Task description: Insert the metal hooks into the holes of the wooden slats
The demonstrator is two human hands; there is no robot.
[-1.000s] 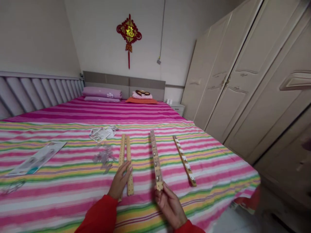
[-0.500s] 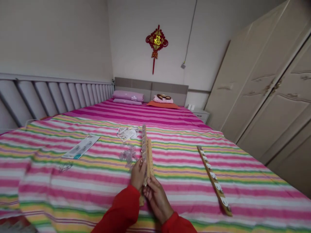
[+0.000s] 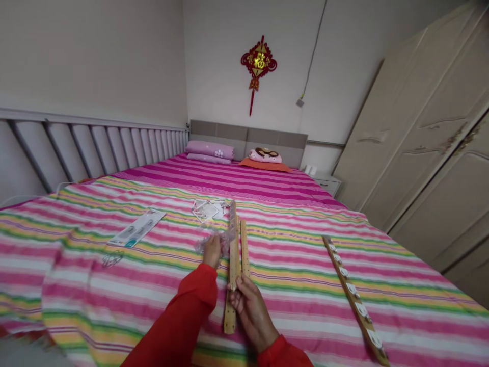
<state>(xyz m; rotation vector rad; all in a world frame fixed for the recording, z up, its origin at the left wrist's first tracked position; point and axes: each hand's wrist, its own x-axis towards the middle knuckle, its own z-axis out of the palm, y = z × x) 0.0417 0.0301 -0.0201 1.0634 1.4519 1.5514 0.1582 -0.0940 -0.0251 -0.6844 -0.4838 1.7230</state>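
My right hand [image 3: 250,306] is closed on a perforated wooden strip [image 3: 233,239] with small clear pegs, held on edge over two plain perforated strips [image 3: 244,252] lying on the striped bedspread [image 3: 305,270]. My left hand [image 3: 211,251], in a red sleeve, reaches forward to a small clear plastic bag [image 3: 217,239] of parts just left of the strips; its fingers close around the bag. Another wooden strip [image 3: 353,293] with white round pieces lies on the bed to the right.
A flat printed package [image 3: 137,228] and a pile of opened clear wrappers [image 3: 208,209] lie on the bed farther left and ahead. Pillows [image 3: 210,150] sit at the headboard. A padded rail [image 3: 95,148] runs along the left; a wardrobe [image 3: 428,148] stands right.
My right hand carried the pegged strip left from the middle of the bed to the two plain strips. My left hand left those strips and reached forward to the clear bag. The view swung left.
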